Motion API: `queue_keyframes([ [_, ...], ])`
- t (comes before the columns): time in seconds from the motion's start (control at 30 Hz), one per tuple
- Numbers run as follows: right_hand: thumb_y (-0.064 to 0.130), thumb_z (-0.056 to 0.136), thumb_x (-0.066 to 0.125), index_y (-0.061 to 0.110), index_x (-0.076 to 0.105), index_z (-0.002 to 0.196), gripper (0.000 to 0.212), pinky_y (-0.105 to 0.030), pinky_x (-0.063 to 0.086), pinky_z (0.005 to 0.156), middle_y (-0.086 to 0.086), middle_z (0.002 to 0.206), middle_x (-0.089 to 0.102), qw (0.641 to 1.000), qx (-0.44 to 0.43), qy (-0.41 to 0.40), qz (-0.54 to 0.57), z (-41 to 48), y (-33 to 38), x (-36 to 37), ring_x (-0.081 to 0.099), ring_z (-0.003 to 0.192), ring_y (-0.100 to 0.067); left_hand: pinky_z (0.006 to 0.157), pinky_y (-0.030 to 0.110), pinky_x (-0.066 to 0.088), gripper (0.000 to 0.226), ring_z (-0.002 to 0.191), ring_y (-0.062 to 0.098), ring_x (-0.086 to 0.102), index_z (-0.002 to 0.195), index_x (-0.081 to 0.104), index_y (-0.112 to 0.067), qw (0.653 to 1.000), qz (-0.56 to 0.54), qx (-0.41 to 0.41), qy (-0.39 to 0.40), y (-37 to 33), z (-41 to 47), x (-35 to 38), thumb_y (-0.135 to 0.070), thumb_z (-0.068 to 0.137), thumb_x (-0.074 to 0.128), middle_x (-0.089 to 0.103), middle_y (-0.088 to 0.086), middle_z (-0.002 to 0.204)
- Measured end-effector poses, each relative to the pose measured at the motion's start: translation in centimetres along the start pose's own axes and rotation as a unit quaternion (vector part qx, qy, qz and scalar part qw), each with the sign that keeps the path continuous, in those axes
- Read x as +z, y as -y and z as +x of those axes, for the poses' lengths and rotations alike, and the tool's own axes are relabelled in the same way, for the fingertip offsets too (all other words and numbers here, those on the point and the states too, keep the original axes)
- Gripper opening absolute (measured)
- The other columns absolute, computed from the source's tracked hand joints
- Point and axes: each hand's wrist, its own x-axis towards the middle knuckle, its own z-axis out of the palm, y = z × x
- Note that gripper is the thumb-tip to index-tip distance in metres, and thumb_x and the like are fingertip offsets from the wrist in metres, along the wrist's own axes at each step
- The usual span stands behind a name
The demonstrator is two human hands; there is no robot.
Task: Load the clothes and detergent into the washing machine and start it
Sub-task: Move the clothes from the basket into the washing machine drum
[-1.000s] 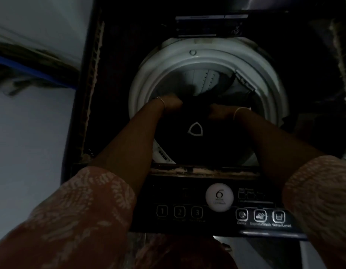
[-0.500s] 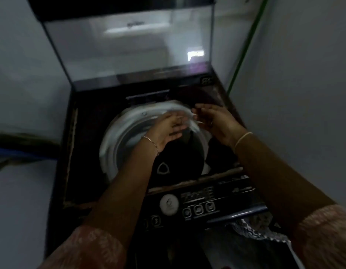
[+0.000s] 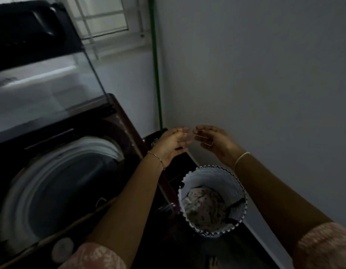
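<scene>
Beside the grey wall (image 3: 265, 74), left hand (image 3: 173, 145) and right hand (image 3: 215, 143) are hovering empty, fingers relaxed, likely reaching next into the white woven basket (image 3: 207, 168).

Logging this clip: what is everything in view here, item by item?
washing machine: one, dark, top-loading, left
lid: one, clear glass, raised behind the drum
drum: one, white rim, open
basket: one, white, scalloped rim, on the floor right of the machine
patterned clothes: one bundle, pale with dark specks, in the basket
dark garment: one, black, by the basket's right wall
pipe: one, green, upright in the wall corner
window: one, white frame, top
sleeves: two, pink patterned, bottom edge
left hand: one, open and empty, raised right of the machine
right hand: one, open and empty, raised beside the left
</scene>
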Motion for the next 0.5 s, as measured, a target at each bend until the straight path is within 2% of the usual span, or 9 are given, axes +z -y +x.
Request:
queue_keyframes([
  [0.07,0.009,0.099,0.04,0.02,0.06,0.091,0.024,-0.026,0.043,0.081,0.002,0.092,0.065,0.999,0.027,-0.02,0.006,0.3,-1.7,-3.6,0.061,0.086,-0.011,0.092,0.033,0.048,0.022,0.108,0.019,0.062,0.113,0.059,-0.022,1.0,0.009,-0.028,0.009,1.8,1.5,3.0,-0.016,0.099,0.043,0.067,-0.001,0.116],
  [0.17,0.01,0.097,0.045,0.019,0.061,0.086,0.022,-0.023,0.045,0.071,-0.002,0.09,0.065,0.995,0.086,-0.045,0.011,0.8,-5.6,-8.4,0.06,0.082,-0.012,0.1,0.038,0.044,0.027,0.108,0.021,0.06,0.122,0.056,-0.017,0.996,0.016,-0.085,-0.01,5.2,3.7,6.6,-0.016,0.1,0.041,0.063,0.003,0.123],
  [0.23,0.011,0.096,0.048,0.019,0.062,0.083,0.021,-0.024,0.044,0.069,-0.006,0.097,0.065,0.99,0.13,-0.057,-0.003,1.0,-8.1,-11.3,0.06,0.08,-0.014,0.1,0.039,0.044,0.029,0.101,0.02,0.06,0.126,0.055,-0.013,0.991,0.003,-0.13,-0.023,7.9,5.0,8.1,-0.018,0.101,0.04,0.061,0.004,0.122],
  [0.33,0.011,0.096,0.049,0.013,0.063,0.091,0.015,-0.016,0.047,0.056,-0.014,0.107,0.063,0.981,0.179,-0.075,-0.013,0.8,-11.0,-14.5,0.06,0.076,-0.015,0.089,0.033,0.047,0.02,0.084,0.013,0.062,0.107,0.059,-0.015,0.981,-0.015,-0.193,-0.03,12.0,6.4,9.1,-0.023,0.101,0.042,0.062,0.002,0.104],
  [0.4,0.008,0.096,0.048,0.007,0.063,0.107,0.019,-0.019,0.044,0.055,-0.021,0.112,0.063,0.974,0.201,-0.094,-0.033,1.3,-13.4,-16.6,0.057,0.079,-0.021,0.08,0.027,0.046,0.022,0.075,0.008,0.063,0.098,0.06,-0.015,0.971,-0.019,-0.234,-0.046,14.5,7.4,9.4,-0.027,0.101,0.042,0.06,0.002,0.095],
  [0.47,0.007,0.096,0.048,0.003,0.063,0.109,0.02,-0.022,0.041,0.058,-0.016,0.1,0.064,0.967,0.227,-0.096,-0.057,2.2,-16.3,-18.4,0.057,0.071,-0.019,0.081,0.028,0.046,0.025,0.088,0.013,0.062,0.112,0.059,-0.013,0.963,-0.008,-0.26,-0.068,17.1,8.7,9.2,-0.026,0.101,0.042,0.062,0.004,0.107],
  [0.5,0.007,0.096,0.049,0.001,0.065,0.102,0.018,-0.022,0.042,0.058,-0.013,0.093,0.064,0.964,0.24,-0.097,-0.064,2.9,-18.0,-19.2,0.057,0.064,-0.016,0.084,0.028,0.045,0.028,0.098,0.018,0.061,0.12,0.057,-0.011,0.959,-0.004,-0.272,-0.08,18.3,9.4,9.1,-0.025,0.1,0.043,0.061,0.006,0.116],
])
